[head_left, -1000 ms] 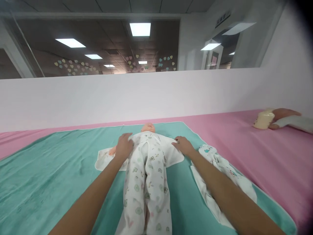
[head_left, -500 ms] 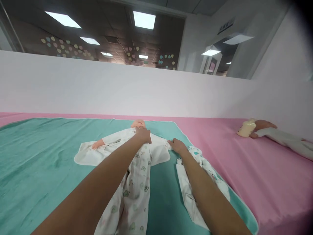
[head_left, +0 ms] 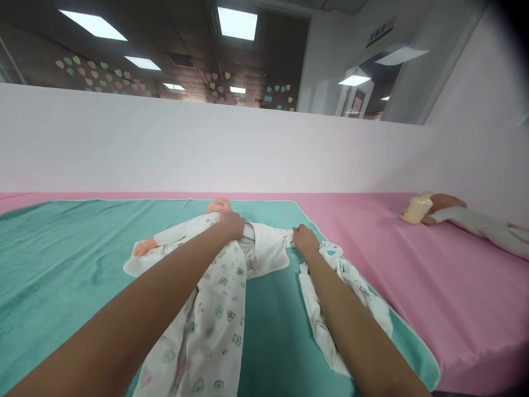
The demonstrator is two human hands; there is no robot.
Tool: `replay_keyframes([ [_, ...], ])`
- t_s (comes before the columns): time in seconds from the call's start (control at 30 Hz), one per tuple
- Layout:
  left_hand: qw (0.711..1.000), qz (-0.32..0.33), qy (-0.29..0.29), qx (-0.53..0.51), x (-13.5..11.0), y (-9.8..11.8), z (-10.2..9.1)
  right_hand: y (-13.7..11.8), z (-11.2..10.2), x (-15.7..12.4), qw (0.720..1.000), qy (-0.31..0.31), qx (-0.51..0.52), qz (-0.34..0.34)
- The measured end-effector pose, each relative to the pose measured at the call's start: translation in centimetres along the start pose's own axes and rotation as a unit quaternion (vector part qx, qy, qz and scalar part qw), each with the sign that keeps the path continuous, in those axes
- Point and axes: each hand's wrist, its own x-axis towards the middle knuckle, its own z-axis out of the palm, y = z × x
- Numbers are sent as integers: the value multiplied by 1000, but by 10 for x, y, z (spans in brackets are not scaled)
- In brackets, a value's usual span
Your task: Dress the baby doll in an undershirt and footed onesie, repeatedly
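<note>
A baby doll (head_left: 220, 205) lies on its back on a teal blanket (head_left: 273, 331), head toward the wall. It wears a white baby garment (head_left: 225, 309) printed with small animals, one sleeved arm stretched out to the left. My left hand (head_left: 232, 225) is closed at the doll's chest and shoulder; its fingertips are partly hidden. My right hand (head_left: 305, 239) pinches the end of the garment's right-hand sleeve (head_left: 287, 237), which is drawn out sideways. Between the hands the garment's white inner side shows, with a greyish patch near the doll's body.
Folded white printed baby clothes (head_left: 330, 309) lie under my right forearm. On the pink table cover (head_left: 372, 242) at the right are a pale yellow bottle (head_left: 417, 208) and another doll (head_left: 475, 220) in light clothing. A low white wall (head_left: 206, 149) with glass above stands behind.
My left hand and the doll have shifted left in view, while my right hand with the sleeve end has moved slightly right. The gap between my hands is wider, and the garment's front has opened more.
</note>
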Motion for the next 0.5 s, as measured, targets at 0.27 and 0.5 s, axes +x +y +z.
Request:
replay_keyframes([
  [0.27, 997, 45, 47, -47, 7, 22, 15, 3, 2, 8, 999, -14, -35, -27],
  [0.5, 998, 10, 49, -44, 2, -35, -26, 8, 1, 9, 996, -29, -58, -64],
])
